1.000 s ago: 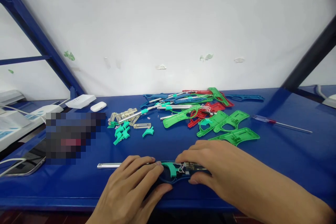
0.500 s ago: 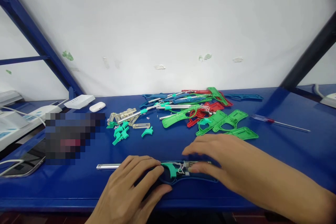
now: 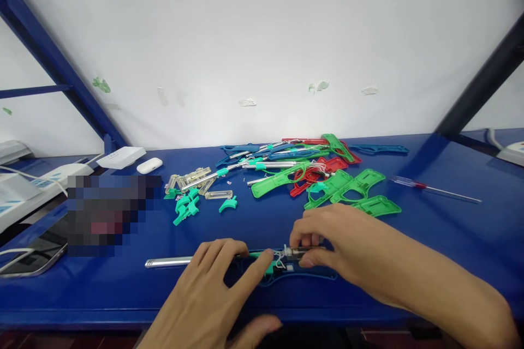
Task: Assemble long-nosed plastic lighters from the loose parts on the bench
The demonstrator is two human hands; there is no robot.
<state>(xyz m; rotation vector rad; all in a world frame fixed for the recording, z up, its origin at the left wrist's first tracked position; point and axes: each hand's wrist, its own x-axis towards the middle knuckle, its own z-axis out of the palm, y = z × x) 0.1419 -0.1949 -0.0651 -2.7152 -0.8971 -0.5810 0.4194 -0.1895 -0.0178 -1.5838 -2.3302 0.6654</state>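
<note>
An opened long-nosed lighter lies along the front of the blue table, its metal tube pointing left. Its blue half-shell exposes a teal trigger and white wires. Over the shell's middle rests my left hand, fingers spread, index tip at the trigger and thumb away from the lighter. At the handle end my right hand pinches a clear fuel tank between thumb and curled fingers. The tank is slightly raised at its left end; its right part is hidden by the hand.
Behind lie green half-shells, red shells, metal tubes, loose teal triggers and several clear tanks. A screwdriver is at right. A phone, white earbud case and white box are at left.
My right hand has closed from a spread reach into a pinch on the fuel tank, whose left end now sits higher. My left index finger has stretched onto the trigger, the thumb moving away.
</note>
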